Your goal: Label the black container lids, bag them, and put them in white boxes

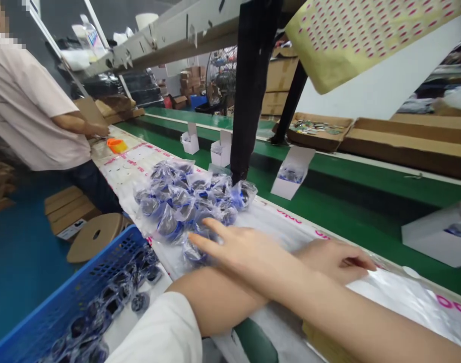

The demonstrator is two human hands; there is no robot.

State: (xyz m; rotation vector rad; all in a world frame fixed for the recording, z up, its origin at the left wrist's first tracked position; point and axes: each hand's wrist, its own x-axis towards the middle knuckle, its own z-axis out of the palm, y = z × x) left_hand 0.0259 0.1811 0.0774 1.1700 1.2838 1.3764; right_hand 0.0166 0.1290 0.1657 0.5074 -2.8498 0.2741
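My arms cross over the work table, the right one lying above the left. My right hand (240,244) reaches left, fingers stretched and apart, over a heap of bagged blue round parts (177,199) in clear plastic. Its fingertips are at the near edge of the heap. My left hand (334,259) is to the right, its fingers curled down beside a shiny plastic sheet (396,297). What those fingers hold, if anything, is hidden. At lower left, a blue basket (82,282) contains several dark round parts in clear bags.
Behind the table runs a green conveyor belt (351,191) carrying open white boxes (285,187). A black post (249,91) rises at the table's far edge. Cardboard trays (407,146) stand beyond the belt. A co-worker (29,101) stands at left near an orange container (117,145).
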